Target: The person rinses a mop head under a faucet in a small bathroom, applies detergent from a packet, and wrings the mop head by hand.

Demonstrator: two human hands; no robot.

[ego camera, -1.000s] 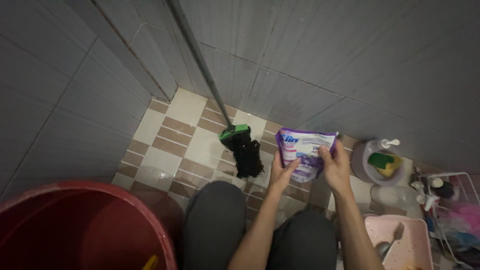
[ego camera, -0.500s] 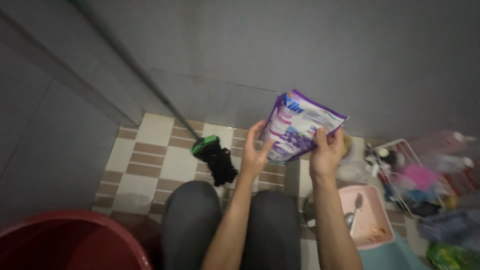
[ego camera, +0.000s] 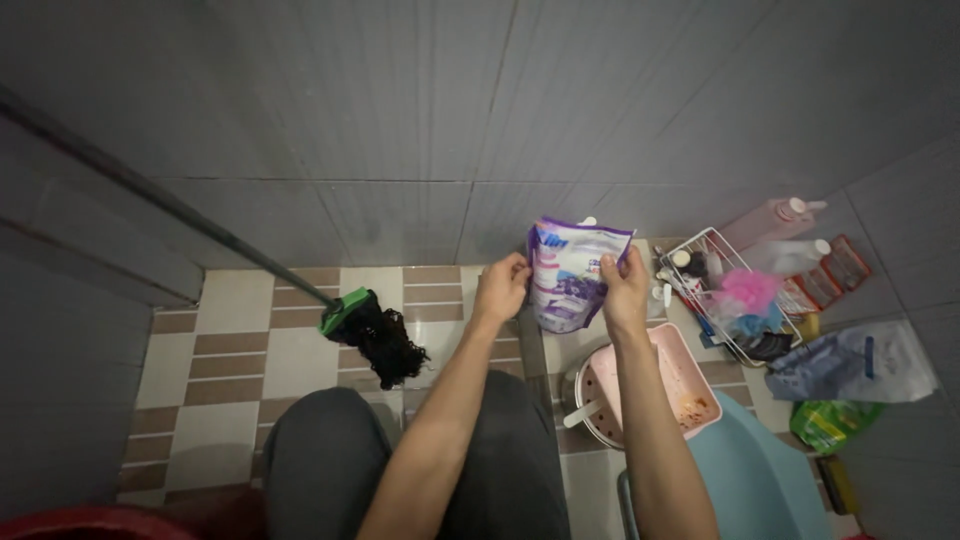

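A: Left hand [ego camera: 502,283] pinches the top left corner of the purple pouch [ego camera: 570,275], fingers pressed together on the edge. Right hand [ego camera: 622,285] grips the pouch's right side near the top, thumb on the front.

B: Where's the pouch sitting?

A: Held in the air between both hands, above the tiled floor [ego camera: 240,340], in front of the grey wall (not resting on anything). Long axis roughly upright, top edge up, bottom hanging free below the hands.

B: Which hand is nearer?

A: Both touching it. Left is at the corner, right covers more of the side.

B: Around it?

A: Pink tub [ego camera: 700,385] with a spoon just below the right hand. White wire basket [ego camera: 735,350] of bottles to the right of that hand. Black mop head [ego camera: 385,340] with a green clamp lies on the floor left of the left hand, its pole running up and left. Person's knees in dark trousers below the arms.
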